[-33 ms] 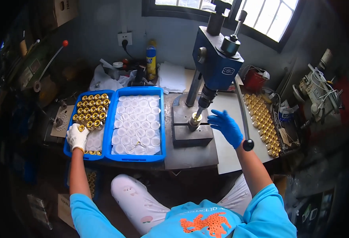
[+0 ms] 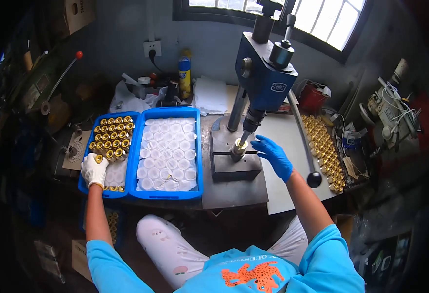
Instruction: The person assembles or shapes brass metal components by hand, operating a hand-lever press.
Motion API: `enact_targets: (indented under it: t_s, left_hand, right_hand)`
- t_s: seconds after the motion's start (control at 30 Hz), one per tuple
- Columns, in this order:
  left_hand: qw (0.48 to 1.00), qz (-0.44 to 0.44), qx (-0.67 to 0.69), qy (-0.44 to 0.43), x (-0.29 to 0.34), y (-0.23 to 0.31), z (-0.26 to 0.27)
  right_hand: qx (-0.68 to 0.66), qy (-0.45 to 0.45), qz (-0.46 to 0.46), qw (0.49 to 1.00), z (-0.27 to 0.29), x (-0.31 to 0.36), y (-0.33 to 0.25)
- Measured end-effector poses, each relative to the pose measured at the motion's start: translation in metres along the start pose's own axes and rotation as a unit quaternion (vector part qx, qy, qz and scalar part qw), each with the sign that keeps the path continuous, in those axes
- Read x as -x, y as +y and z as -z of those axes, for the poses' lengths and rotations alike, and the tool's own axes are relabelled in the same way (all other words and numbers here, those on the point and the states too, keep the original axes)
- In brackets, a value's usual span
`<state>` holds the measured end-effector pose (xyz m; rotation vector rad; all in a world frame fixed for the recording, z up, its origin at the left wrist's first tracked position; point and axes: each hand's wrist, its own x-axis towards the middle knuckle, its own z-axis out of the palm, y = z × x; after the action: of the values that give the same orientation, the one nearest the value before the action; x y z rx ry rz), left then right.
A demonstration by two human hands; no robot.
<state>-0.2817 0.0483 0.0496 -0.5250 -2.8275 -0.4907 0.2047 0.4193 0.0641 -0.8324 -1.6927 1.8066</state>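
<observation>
My left hand [image 2: 94, 171], in a white knit glove, is closed around a brass fitting [image 2: 99, 158] at the near left of a blue tray [image 2: 81, 188]. Several more round brass fittings [image 2: 111, 134] stand in rows in that tray. My right hand [image 2: 274, 155], in a blue glove, hovers with fingers stretched out and nothing in them. It is just right of a small holder [image 2: 237, 152] on the press base, which has a brass piece [image 2: 242, 144] in its top. The spindle [image 2: 249, 128] of the blue bench press [image 2: 265, 68] comes down right at that piece.
A second blue tray [image 2: 201, 185] holds white plastic sheeting with round pockets. The press's long lever ends in a black ball [image 2: 314, 179] right of my right hand. Rows of brass parts [image 2: 322, 151] line the right side. A spray can [image 2: 184, 75] stands behind.
The lever's black ball has swung to the right, away from my right wrist. My right hand has shifted slightly left, toward the holder. My left hand stays nearly in place.
</observation>
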Motion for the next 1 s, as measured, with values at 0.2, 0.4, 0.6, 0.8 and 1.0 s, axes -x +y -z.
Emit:
enact_targets:
  t_s: [0.2, 0.4, 0.6, 0.8, 1.0]
  left_hand:
    - [0.986, -0.114, 0.076, 0.094, 0.030, 0.054, 0.041]
    - [0.918, -0.315, 0.241, -0.019, 0.116, 0.206, 0.048]
    - [0.885, -0.366, 0.280, -0.064, 0.166, 0.319, -0.003]
    - [0.897, -0.379, 0.222, -0.051, 0.187, 0.367, -0.025]
    - [0.900, -0.392, 0.171, -0.081, 0.194, 0.387, -0.036]
  right_hand:
    - [0.088, 0.026, 0.011, 0.996, -0.044, -0.026, 0.041]
    - [0.015, 0.067, 0.040, 0.997, -0.042, -0.025, 0.050]
    - [0.075, 0.061, 0.085, 0.992, -0.020, -0.033, 0.028]
    - [0.433, 0.111, 0.069, 0.892, 0.048, -0.020, 0.027]
    - [0.507, 0.154, -0.043, 0.847, 0.219, 0.016, 0.153]
